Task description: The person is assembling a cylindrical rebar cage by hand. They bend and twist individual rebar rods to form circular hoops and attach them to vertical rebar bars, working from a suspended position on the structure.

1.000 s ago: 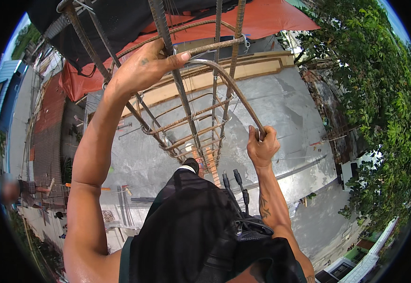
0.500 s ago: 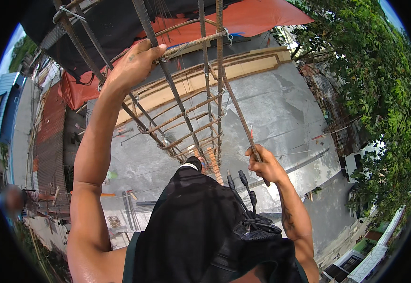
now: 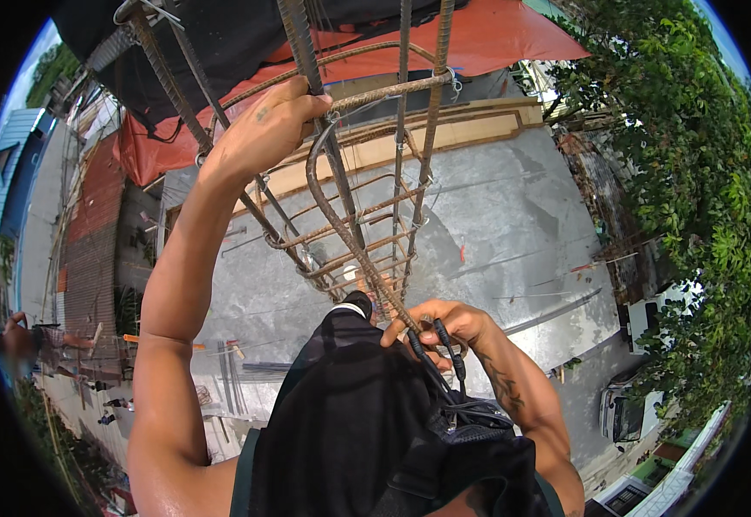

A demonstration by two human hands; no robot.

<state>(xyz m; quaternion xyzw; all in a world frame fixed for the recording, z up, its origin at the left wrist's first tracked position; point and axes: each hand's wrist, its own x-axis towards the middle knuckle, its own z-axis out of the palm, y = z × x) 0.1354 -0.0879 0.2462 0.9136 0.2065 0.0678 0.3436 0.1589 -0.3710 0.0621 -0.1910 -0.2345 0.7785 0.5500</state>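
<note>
Pinching a bent rod (image 3: 339,227), the right fingers (image 3: 431,311) sit partly behind black cables (image 3: 459,369), left fingers (image 3: 313,105) curled round rebar (image 3: 299,39).

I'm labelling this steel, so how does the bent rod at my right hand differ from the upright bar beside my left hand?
The bent rod curves at its upper end; the upright bar looks straight. The bent rod's lower part is in your right hand, while the upright bar is by your left hand. Both are long metal bars.
</note>
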